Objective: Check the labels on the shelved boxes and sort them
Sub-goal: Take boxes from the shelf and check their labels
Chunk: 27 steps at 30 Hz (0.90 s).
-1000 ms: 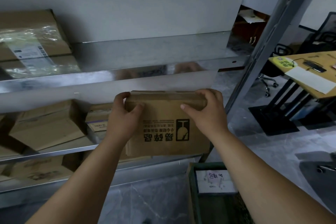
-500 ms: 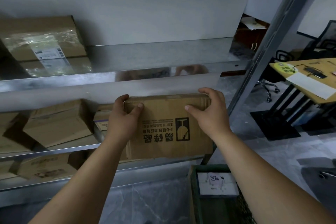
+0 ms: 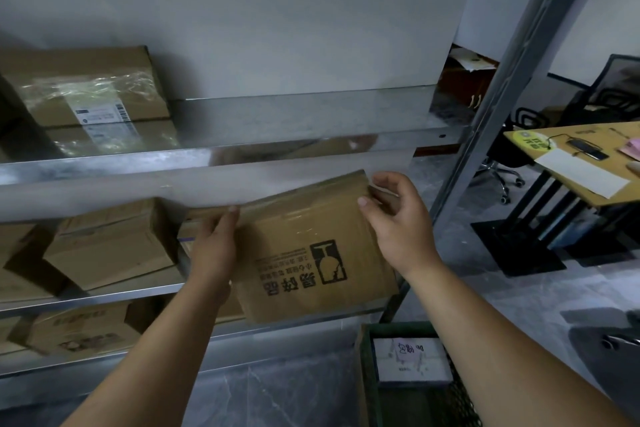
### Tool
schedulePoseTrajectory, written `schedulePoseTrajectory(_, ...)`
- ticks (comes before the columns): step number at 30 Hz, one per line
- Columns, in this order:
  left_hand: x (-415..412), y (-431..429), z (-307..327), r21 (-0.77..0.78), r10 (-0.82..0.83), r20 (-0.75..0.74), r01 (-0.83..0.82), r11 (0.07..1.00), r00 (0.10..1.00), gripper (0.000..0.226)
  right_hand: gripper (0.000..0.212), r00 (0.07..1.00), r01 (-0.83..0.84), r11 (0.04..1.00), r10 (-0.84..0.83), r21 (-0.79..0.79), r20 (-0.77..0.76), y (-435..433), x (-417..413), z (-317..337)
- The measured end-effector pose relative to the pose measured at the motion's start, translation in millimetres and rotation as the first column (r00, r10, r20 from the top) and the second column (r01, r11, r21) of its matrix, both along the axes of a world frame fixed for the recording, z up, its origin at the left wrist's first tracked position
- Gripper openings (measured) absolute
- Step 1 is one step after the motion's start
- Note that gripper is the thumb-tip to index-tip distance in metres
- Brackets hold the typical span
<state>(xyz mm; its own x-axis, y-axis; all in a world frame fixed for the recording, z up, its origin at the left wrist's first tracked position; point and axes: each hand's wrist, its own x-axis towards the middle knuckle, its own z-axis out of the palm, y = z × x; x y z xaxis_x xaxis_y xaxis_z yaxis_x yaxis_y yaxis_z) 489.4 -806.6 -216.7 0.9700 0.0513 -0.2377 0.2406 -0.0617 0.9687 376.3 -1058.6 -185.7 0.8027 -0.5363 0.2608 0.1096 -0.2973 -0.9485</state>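
Note:
A flat brown cardboard box point(image 3: 304, 253) with an upside-down black fragile mark and characters is held tilted in front of the middle shelf, its right corner raised. My left hand point(image 3: 214, 243) grips its upper left edge. My right hand point(image 3: 398, 222) holds the upper right corner, thumb on the front face and fingers curled behind. On the upper shelf point(image 3: 277, 149) at the left lies a taped box with a white label point(image 3: 90, 94). More brown boxes point(image 3: 107, 246) sit on the middle shelf at the left, and another box point(image 3: 79, 329) lies on the shelf below.
A grey metal upright point(image 3: 512, 73) of the rack slants up at the right. A green crate point(image 3: 367, 367) with a white labelled box point(image 3: 408, 360) stands on the floor at lower right. A wooden desk point(image 3: 588, 163) and office chairs are beyond.
The box has tilted, its right side rising and shifting right. My right hand has loosened and moved to the upper right corner. The view has dropped slightly.

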Motion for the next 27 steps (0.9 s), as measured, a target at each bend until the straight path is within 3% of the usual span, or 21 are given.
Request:
schedulePoseTrajectory(3,5.2,9.5,-15.2,-0.102,0.062,-0.13,-0.076,0.992,0.99,0.025,0.025,0.993,-0.072,0.992,0.061,0.102,0.099,1.5,3.4,8.0)
schedulePoseTrajectory(5,6.9,14.3,-26.9,-0.159,0.063,-0.207,-0.097,0.982,0.976,0.018,0.031,0.989,-0.116,0.983,0.101,0.14,0.112,2.8,5.6,11.2)
schedulePoseTrajectory(9,4.4,18.0,-48.5,-0.252,0.008,-0.293,-0.085,0.964,0.956,0.03,0.053,0.993,-0.118,0.986,0.117,0.12,0.019,12.0,2.9,18.6)
schedulePoseTrajectory(12,-1.5,20.9,-59.2,-0.283,0.0,-0.335,-0.101,0.954,0.942,0.027,0.086,0.982,-0.044,0.999,0.048,0.026,-0.183,15.1,-0.4,21.3)
schedulePoseTrajectory(14,-6.2,22.2,-62.0,-0.293,-0.017,-0.355,-0.094,0.952,0.935,0.02,0.12,0.94,-0.044,0.997,0.063,0.063,-0.334,15.6,-2.5,20.7)
schedulePoseTrajectory(16,-9.1,22.7,-65.0,-0.288,-0.023,-0.354,-0.086,0.954,0.935,0.014,0.137,0.917,-0.067,0.991,0.108,0.12,-0.384,14.7,-2.8,16.6)
schedulePoseTrajectory(19,-12.3,21.9,-68.6,-0.261,-0.028,-0.323,-0.061,0.963,0.946,0.013,0.141,0.905,-0.11,0.989,0.141,0.1,-0.402,14.2,-1.7,11.5)
schedulePoseTrajectory(27,-10.2,20.1,-86.0,-0.296,-0.05,-0.311,-0.046,0.954,0.949,0.024,0.129,0.878,-0.16,0.983,0.182,0.088,-0.443,12.1,4.6,2.2)
